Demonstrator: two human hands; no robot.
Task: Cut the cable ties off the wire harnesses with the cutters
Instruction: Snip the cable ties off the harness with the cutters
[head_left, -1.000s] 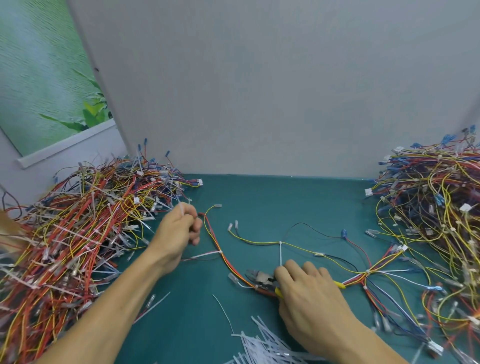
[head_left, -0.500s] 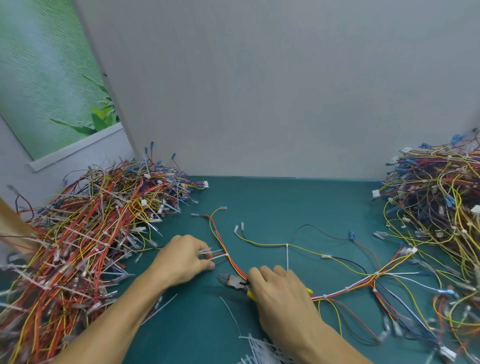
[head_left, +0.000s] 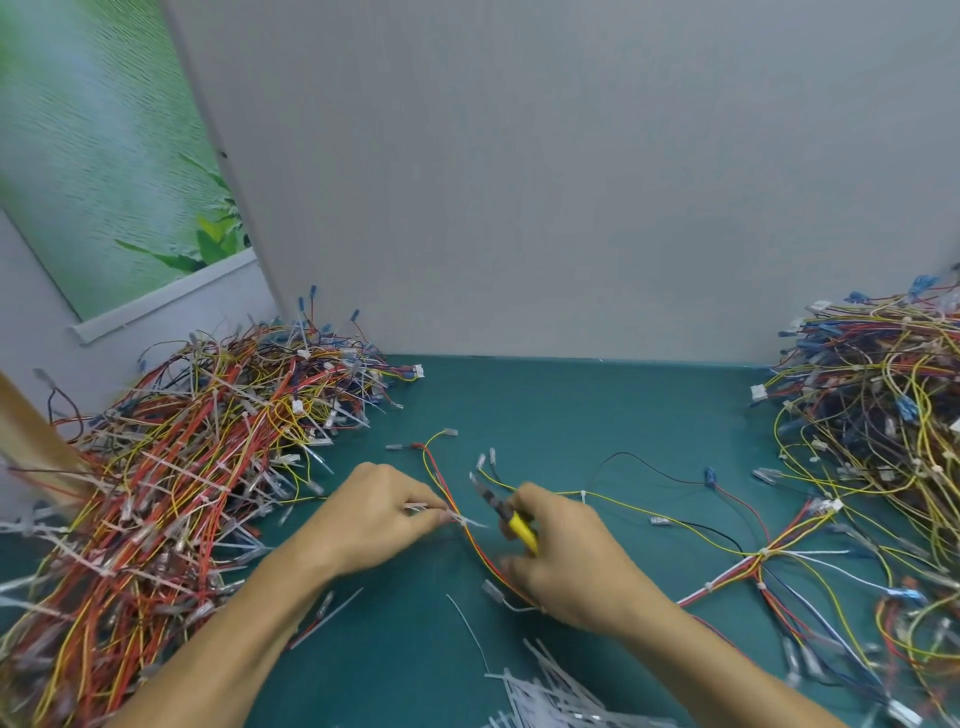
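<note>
Two hands meet at the centre of the frame over a green table (head_left: 545, 405). The left hand (head_left: 374, 525) pinches a white cable tie (head_left: 470, 520) between thumb and fingertips where it wraps a red, orange and yellow strand of the wire harness (head_left: 763, 555). This harness lies spread loose on the table. Its thin wires in red, yellow, black, white and blue fan out from a knot at centre right, some ending in small clear or blue plugs, with more white ties along the branches.

The right hand (head_left: 566, 566) is curled round the yellow handles of the cutters (head_left: 511, 517). Their dark nose points toward the upper left, just right of the pinched tie and not touching it. Blur hides whether the blades are apart.

A big heap of tied harnesses (head_left: 182, 467), mostly red and yellow and bristling with white tie tails, fills the left side. Another heap (head_left: 883, 415), more yellow and blue, fills the right edge. Cut white ties (head_left: 550, 696) lie piled at the bottom centre. A grey wall (head_left: 571, 182) stands behind the table, and a green poster (head_left: 93, 156) hangs at the upper left.
</note>
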